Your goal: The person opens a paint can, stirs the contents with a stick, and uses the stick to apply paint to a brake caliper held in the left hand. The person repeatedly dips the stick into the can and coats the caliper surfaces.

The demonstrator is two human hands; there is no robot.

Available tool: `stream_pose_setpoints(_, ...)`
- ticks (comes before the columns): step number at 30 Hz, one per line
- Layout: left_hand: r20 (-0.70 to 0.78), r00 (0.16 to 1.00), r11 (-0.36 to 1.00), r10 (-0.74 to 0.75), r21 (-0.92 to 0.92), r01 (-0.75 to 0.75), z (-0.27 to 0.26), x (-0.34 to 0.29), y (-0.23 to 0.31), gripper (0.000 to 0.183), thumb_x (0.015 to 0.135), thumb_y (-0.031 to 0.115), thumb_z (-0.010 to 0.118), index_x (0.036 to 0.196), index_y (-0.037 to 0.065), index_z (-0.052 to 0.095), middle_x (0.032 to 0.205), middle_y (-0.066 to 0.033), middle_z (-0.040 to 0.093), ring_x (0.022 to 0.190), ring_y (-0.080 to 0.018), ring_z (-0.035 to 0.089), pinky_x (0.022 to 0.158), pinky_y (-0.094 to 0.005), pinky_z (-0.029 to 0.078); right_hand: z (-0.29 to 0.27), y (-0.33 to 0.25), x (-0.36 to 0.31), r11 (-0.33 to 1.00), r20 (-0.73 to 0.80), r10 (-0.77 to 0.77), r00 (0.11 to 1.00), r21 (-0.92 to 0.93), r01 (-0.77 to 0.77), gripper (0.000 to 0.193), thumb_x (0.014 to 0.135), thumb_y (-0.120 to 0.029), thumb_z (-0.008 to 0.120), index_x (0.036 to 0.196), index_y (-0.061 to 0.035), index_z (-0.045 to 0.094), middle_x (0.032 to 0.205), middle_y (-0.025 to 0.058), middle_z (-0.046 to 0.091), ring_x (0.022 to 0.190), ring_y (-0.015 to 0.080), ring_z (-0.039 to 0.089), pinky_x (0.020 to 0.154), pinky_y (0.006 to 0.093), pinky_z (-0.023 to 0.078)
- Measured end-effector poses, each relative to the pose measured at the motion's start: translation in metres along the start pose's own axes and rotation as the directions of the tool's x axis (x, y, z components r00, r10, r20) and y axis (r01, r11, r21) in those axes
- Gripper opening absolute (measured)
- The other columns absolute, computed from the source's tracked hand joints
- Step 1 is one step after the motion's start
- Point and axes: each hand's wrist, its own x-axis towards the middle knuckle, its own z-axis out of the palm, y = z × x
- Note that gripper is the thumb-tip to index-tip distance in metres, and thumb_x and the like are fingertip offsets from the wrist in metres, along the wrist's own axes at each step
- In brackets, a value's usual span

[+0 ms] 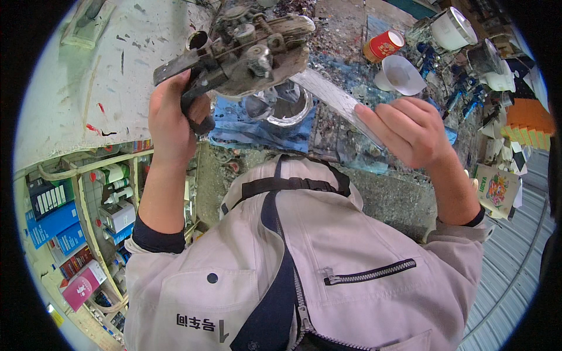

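The tool (257, 61) is mottled grey, brown and black, the strip (333, 100) silvery white with faint streaks, the sheet (234, 133) blue with dark smudges, the counter (339, 44) speckled grey, the can (384, 45) red and gold, the bucket (452, 29) white, the jacket (363, 234) pale grey with a navy placket (270, 214).

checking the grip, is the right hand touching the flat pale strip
Touching. The head view shows the right hand holding the flat pale strip toward its lower end, with no gap visible between them.
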Motion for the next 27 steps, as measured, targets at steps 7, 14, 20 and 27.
stream_pose_setpoints(7,-0.004,1.0,0.991,-0.006,0.132,0.007,0.027,-0.004,0.016,0.031,0.108,0.029,0.054,0.088,0.005,0.059,0.059,0.0001,0.045,0.052,-0.0116,0.04,0.052,-0.0304,0.031,-0.011,0.01,0.036,0.996,0.053,-0.091,0.994,0.002,0.091,0.052,0.063,-0.01,0.071,0.112,0.0072,0.074,0.087,0.007,0.059,0.072,0.0195,0.06,0.06,0.0324,0.05)
stream_pose_setpoints(14,0.032,0.999,0.985,0.014,0.169,-0.019,0.03,-0.001,0.024,0.032,0.108,0.03,0.055,0.093,0.004,0.064,0.062,0.0007,0.049,0.053,-0.0096,0.041,0.053,-0.0282,0.031,-0.015,0.007,0.048,0.999,0.13,-0.022,0.991,0.046,0.017,0.022,0.087,-0.014,0.073,0.106,-0.0025,0.072,0.082,0.0035,0.059,0.077,0.0193,0.065,0.062,0.0329,0.051)
stream_pose_setpoints(20,0.029,0.999,0.98,0.026,0.196,-0.031,0.029,0.005,0.026,0.033,0.108,0.03,0.054,0.104,0.0,0.069,0.063,0.001,0.05,0.054,-0.008,0.04,0.053,-0.0269,0.031,-0.024,0.002,0.053,0.994,0.223,0.057,0.973,0.082,-0.076,0.019,0.089,-0.015,0.071,0.105,-0.0033,0.072,0.083,0.0051,0.06,0.077,0.0219,0.065,0.062,0.0349,0.052)
stream_pose_setpoints(27,0.055,0.998,0.992,0.013,0.124,-0.02,0.029,0.011,0.022,0.036,0.108,0.03,0.054,0.118,-0.001,0.07,0.062,0.0031,0.049,0.053,-0.0074,0.039,0.054,-0.0262,0.032,-0.03,0.004,0.054,0.993,0.161,0.081,0.984,0.068,-0.093,0.022,0.084,-0.014,0.069,0.103,-0.0035,0.071,0.086,0.006,0.059,0.081,0.024,0.065,0.066,0.0374,0.055)
